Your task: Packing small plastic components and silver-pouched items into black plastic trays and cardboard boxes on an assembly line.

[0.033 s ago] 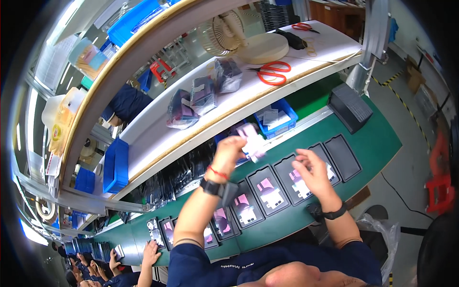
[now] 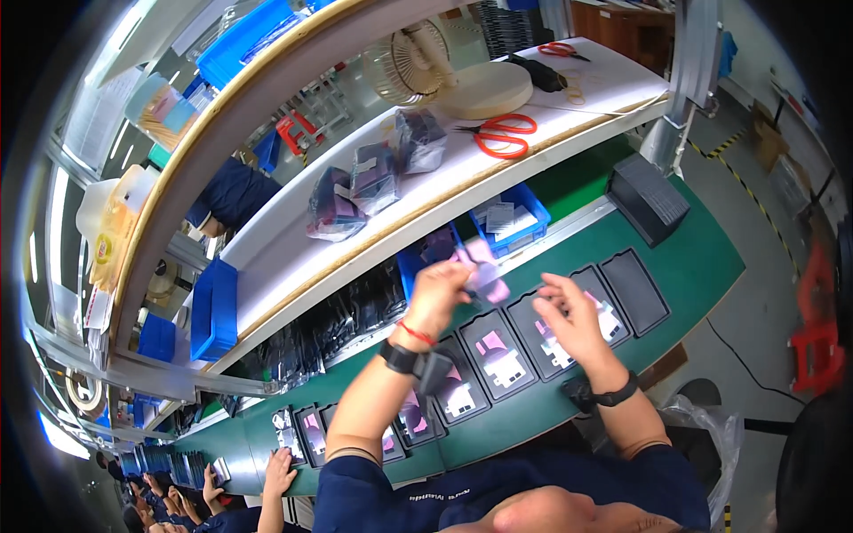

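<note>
My left hand [image 2: 441,295] is pinched on a thin pink and clear film piece [image 2: 487,274], held up above the bench near the blue bins. Some of the piece is blurred. My right hand [image 2: 570,318] hovers over a black tray [image 2: 526,315], its fingers apart and holding nothing. Under it, the pink and white pieces in that tray are partly hidden. Left of it, another black tray [image 2: 513,389] has a pink piece [image 2: 491,342] and a white cut-out sheet [image 2: 506,369] lying flat. A similar tray [image 2: 468,414] is partly covered by my left forearm.
Black trays run along the green bench [image 2: 702,266]; the rightmost tray [image 2: 635,293] is bare. A blue bin [image 2: 533,233] and a stack of black trays [image 2: 649,202] stand behind. Red-handled scissors [image 2: 505,136] and bagged pieces [image 2: 373,180] lie on the shelf. A co-worker's hand [image 2: 280,473] is at left.
My left hand has moved slightly right and down, and the film piece has turned, showing more pink. My right hand has shifted a little left.
</note>
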The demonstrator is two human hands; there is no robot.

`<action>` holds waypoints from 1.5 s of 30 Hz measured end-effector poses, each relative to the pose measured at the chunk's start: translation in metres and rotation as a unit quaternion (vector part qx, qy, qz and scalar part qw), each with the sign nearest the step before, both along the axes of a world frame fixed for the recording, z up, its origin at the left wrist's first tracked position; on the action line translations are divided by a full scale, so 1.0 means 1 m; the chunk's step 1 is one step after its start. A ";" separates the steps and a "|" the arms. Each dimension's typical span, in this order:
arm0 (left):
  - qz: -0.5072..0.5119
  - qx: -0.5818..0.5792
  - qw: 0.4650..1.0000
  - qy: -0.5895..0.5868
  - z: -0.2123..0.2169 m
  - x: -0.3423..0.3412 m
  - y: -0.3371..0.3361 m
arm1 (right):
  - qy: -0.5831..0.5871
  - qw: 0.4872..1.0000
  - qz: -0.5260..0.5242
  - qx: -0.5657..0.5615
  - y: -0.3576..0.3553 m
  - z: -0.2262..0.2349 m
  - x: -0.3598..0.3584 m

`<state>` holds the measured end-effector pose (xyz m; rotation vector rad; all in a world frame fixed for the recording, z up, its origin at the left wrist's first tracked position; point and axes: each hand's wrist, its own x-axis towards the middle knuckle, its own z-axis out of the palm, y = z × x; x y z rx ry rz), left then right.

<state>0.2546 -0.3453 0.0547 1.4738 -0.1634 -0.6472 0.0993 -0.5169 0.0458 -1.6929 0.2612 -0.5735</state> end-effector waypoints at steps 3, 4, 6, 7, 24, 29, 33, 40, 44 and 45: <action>-0.127 -0.031 0.990 0.053 0.007 -0.059 -0.031 | -0.020 0.994 0.032 0.099 -0.001 -0.007 0.001; -0.154 0.008 0.987 0.037 0.015 -0.069 -0.034 | -0.019 0.981 0.059 0.183 -0.008 -0.009 -0.001; -0.141 -0.029 0.989 -0.014 0.023 -0.081 -0.021 | -0.039 0.995 -0.080 0.052 -0.043 -0.007 -0.013; -0.142 -0.033 0.989 -0.038 0.026 -0.081 -0.008 | -0.030 0.991 -0.120 0.049 -0.072 -0.010 -0.024; 0.030 0.051 0.993 -0.106 0.033 -0.125 0.140 | 0.199 0.843 0.074 -0.494 -0.053 0.049 0.127; 0.047 0.053 0.994 -0.080 0.029 -0.144 0.162 | 0.057 0.837 -0.012 -0.545 -0.029 0.009 0.240; 0.104 0.047 0.992 -0.062 0.019 -0.151 0.186 | 0.038 0.903 -0.004 -0.427 -0.027 0.011 0.248; 0.152 0.044 0.987 -0.036 0.008 -0.159 0.204 | 0.021 0.980 0.013 -0.198 -0.015 0.017 0.258; 0.153 0.043 0.986 -0.045 0.005 -0.158 0.202 | 0.015 0.998 0.023 -0.061 -0.020 0.017 0.261; 0.155 0.043 0.986 -0.044 0.004 -0.159 0.202 | 0.014 0.999 0.025 -0.025 -0.023 0.016 0.259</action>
